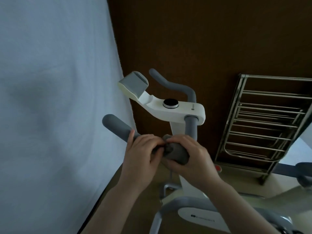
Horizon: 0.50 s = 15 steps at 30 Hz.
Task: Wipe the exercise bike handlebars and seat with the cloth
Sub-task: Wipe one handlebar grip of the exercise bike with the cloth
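Note:
The white exercise bike (179,112) stands before me with grey padded handlebars. The near handlebar (116,126) runs from the left toward the stem; the far handlebar (170,85) curves behind the round black knob (170,103). A grey cloth (175,153) is bunched around the near handlebar's bend. My right hand (190,156) is closed over the cloth from the right. My left hand (143,154) grips the bar beside it, fingertips touching the cloth's edge. The seat is out of view.
A pale blue sheet (54,98) hangs along the left, close to the near bar end. A brown wall (202,39) is behind the bike. A folded metal rack (263,125) leans against it on the right. The bike's frame and flywheel cover (199,217) lie below.

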Tool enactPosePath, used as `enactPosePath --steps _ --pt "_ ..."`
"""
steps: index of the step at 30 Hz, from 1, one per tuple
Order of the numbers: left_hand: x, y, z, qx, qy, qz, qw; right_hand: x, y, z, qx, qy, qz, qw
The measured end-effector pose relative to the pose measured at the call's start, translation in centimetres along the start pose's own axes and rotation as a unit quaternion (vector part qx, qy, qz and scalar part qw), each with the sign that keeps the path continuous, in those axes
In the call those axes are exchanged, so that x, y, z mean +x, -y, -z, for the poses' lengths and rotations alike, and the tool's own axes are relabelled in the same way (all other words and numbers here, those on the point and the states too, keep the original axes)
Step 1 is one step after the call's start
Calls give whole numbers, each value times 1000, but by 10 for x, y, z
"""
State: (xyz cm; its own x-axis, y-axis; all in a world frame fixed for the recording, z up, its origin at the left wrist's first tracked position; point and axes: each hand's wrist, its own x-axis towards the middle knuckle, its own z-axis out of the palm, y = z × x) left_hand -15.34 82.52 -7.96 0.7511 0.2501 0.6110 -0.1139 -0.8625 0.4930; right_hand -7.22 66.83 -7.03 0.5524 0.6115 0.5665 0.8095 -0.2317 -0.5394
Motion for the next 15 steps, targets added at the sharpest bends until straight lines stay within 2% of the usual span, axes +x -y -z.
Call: enactPosePath --steps 3,6,9,13,15 --pt "-3 -12 -11 18 -22 49 998 0 -9 0 4 28 46 999" --pt "-8 -16 -14 29 -30 49 998 -9 -41 18 -10 23 55 998" --pt "-9 -21 -20 38 -49 72 995 -16 -42 10 62 -1 23 998" --pt "-7 -37 -35 40 -56 97 993 -11 -54 4 90 11 108 990" --pt "-7 -41 -39 46 -58 91 993 -8 -69 12 158 15 66 985"
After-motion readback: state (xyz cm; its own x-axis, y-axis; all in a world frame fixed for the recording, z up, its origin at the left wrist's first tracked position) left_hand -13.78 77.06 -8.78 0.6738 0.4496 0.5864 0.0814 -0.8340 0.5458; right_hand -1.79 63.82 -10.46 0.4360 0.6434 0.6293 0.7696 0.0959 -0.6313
